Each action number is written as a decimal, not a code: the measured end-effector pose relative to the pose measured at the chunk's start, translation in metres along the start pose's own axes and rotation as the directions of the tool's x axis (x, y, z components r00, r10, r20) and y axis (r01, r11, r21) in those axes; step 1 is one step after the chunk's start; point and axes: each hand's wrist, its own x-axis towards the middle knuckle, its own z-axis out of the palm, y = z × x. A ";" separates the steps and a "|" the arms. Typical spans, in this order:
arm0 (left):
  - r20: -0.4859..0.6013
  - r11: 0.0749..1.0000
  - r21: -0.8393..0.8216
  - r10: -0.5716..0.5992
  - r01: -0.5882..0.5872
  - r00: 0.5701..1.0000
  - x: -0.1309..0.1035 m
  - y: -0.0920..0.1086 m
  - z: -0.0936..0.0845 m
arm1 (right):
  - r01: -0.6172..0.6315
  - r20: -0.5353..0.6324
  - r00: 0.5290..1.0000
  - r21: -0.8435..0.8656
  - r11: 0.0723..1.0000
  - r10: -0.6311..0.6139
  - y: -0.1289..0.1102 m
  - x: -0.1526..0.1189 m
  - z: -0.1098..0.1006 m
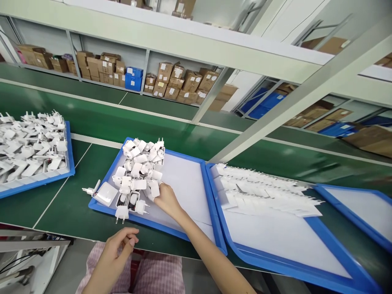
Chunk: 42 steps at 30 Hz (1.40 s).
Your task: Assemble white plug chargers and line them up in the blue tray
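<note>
A heap of white power adapters with two-pin plugs (134,167) lies in the left half of a blue-rimmed tray (186,234) with a pale base. Several adapter housings at its near end are open, showing small dark parts inside. At the heap's right side, my right hand (168,199) is closed around a white power adapter (154,190); its fingertips are partly hidden. My left hand (120,244) hovers by the table's front edge, fingers loosely curled, thumb apart, nothing visible in it. One larger white adapter (105,193) rests at the tray's left rim, its plug sticking out.
Left stands another blue tray (71,159) heaped with white adapter pieces. To the right, a blue tray (226,228) carries rows of white pieces (263,194), with another tray (361,200) beyond. A slanting metal post (257,136) rises behind. Shelves at the back hold cardboard boxes (105,67).
</note>
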 end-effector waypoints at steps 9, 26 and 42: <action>0.152 0.996 -0.085 -0.004 0.017 0.988 -0.001 0.009 0.030 | -0.053 -0.113 0.990 0.277 0.959 0.088 0.016 0.003 -0.007; 0.336 0.952 -0.297 0.029 0.076 0.941 -0.014 0.054 0.049 | 0.269 -0.340 0.930 0.361 0.893 -0.143 -0.029 -0.156 -0.004; 0.108 0.993 -0.118 -0.002 0.014 0.994 -0.024 0.059 0.056 | 0.188 -0.380 0.923 0.584 0.790 0.061 -0.015 -0.180 0.013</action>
